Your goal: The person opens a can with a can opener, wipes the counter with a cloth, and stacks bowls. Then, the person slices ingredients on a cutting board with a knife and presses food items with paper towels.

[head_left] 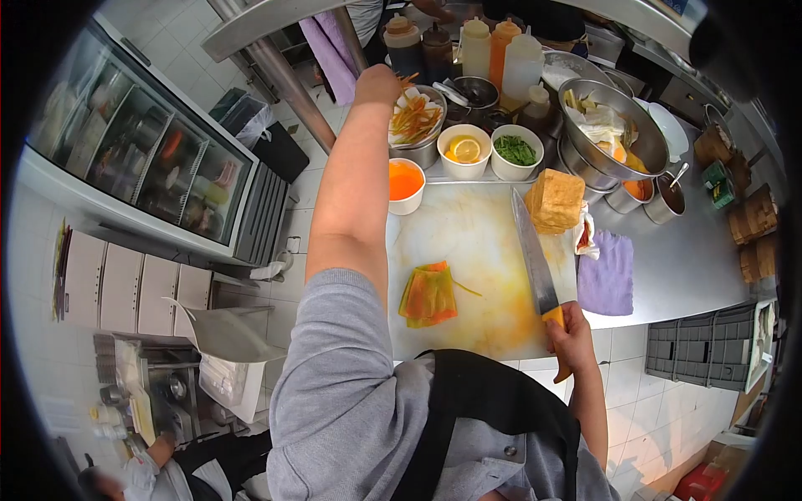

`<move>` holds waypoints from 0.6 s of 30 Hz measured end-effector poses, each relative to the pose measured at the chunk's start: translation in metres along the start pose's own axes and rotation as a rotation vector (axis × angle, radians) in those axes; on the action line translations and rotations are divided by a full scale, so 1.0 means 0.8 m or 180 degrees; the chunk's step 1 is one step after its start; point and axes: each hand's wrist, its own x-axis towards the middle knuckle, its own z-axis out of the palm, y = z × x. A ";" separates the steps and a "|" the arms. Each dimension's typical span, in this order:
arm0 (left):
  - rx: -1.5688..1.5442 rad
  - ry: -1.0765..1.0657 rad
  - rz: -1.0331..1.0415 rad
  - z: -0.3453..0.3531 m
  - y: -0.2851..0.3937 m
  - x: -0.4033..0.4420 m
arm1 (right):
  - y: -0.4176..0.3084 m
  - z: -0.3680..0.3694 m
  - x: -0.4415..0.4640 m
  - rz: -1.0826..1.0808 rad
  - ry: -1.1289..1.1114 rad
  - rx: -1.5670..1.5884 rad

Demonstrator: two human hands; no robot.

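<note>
My left hand reaches to the back, at the rim of a bowl of thin orange and pale strips; its fingers are wrapped round some strips. My right hand grips the yellow handle of a large knife, whose blade lies along the right part of the white cutting board. A small stack of green and orange vegetable slices rests on the board's left half. Near the knife's tip, at the back right, sits a block of bread.
Behind the board stand tubs of orange sauce, lemon and chopped greens, with squeeze bottles beyond. A metal bowl and purple cloth are at right. A co-worker is at lower left.
</note>
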 end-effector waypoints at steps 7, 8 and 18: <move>-0.0186 -0.1436 -0.0218 -0.002 0.005 0.009 | 0.005 -0.003 0.001 -0.0002 -0.0003 -0.0041; -0.0357 -0.1544 -0.0206 -0.002 0.005 0.005 | 0.006 -0.004 0.001 -0.0025 -0.0057 0.0001; -0.1167 -0.1680 -0.0487 0.045 -0.015 0.017 | 0.000 -0.001 0.000 0.0042 -0.0004 -0.0092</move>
